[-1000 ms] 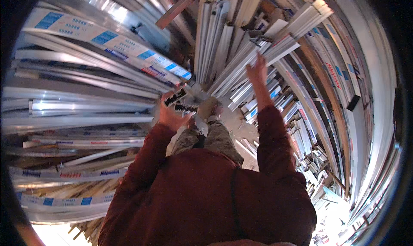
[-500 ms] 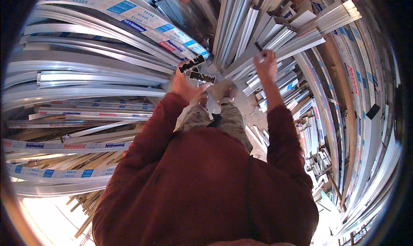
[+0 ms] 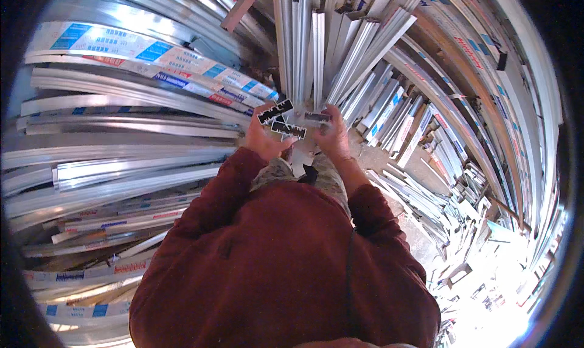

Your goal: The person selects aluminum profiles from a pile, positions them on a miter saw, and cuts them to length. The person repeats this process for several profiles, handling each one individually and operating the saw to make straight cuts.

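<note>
My left hand (image 3: 261, 136) is wrapped round two metal profiles, whose dark, hollow cut ends face up. The upper profile (image 3: 275, 111) tilts up to the right, and the lower profile (image 3: 289, 130) lies just beneath it. Close beside them on the right, my right hand (image 3: 332, 135) is closed on a third profile (image 3: 317, 117), its grey end smeared by motion. A small gap shows between that piece and the two in my left hand. The lengths of all three below my hands are mostly hidden.
Long aluminium profiles (image 3: 134, 105) with printed film are stacked on my left. More profiles (image 3: 296, 38) stand upright ahead, and a brown bar (image 3: 243, 7) juts out near them. Offcuts (image 3: 420, 208) litter the floor at my right. Long bars (image 3: 486, 105) line the right side.
My right hand has come left and nearer to me, from the upright stock to beside my left hand, and a profile end now shows in it. The view has turned somewhat to the right.
</note>
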The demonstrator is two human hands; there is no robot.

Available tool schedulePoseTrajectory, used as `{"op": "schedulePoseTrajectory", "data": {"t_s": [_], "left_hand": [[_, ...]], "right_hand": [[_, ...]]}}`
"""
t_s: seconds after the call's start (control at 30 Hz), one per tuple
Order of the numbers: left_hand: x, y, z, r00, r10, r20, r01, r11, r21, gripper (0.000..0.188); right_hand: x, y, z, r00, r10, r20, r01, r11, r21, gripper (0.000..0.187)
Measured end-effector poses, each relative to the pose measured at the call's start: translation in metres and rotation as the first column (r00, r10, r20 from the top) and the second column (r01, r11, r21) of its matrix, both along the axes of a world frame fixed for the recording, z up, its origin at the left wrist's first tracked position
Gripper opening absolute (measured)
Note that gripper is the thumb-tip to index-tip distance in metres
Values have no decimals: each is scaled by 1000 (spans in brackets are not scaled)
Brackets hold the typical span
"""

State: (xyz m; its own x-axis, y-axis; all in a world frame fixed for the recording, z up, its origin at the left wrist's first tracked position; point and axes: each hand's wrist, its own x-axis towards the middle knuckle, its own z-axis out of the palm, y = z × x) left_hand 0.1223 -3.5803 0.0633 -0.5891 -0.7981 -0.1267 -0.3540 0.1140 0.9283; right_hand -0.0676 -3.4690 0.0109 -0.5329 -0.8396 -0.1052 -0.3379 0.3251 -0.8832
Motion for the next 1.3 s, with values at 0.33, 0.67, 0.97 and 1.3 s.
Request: {"op": "schedulePoseTrajectory", "data": {"t_s": [0.33, 0.67, 0.97, 1.3], "left_hand": [[12, -14, -26, 993, -112, -25, 109, 989, -98, 91], [18, -14, -28, 968, -178, 174, 223, 932, -287, 102], [31, 30, -48, 990, 88, 114, -123, 926, 357, 99], [3, 27, -31, 973, -34, 229, 28, 999, 28, 97]], "right_hand": [[35, 3, -33, 998, 45, 45, -54, 974, 221, 64], [-51, -63, -63, 997, -28, -76, 54, 928, 369, 69], [-134, -198, -74, 995, 18, -94, 16, 937, 350, 67], [-234, -213, -52, 813, -363, -456, 448, 889, 92, 72]]}}
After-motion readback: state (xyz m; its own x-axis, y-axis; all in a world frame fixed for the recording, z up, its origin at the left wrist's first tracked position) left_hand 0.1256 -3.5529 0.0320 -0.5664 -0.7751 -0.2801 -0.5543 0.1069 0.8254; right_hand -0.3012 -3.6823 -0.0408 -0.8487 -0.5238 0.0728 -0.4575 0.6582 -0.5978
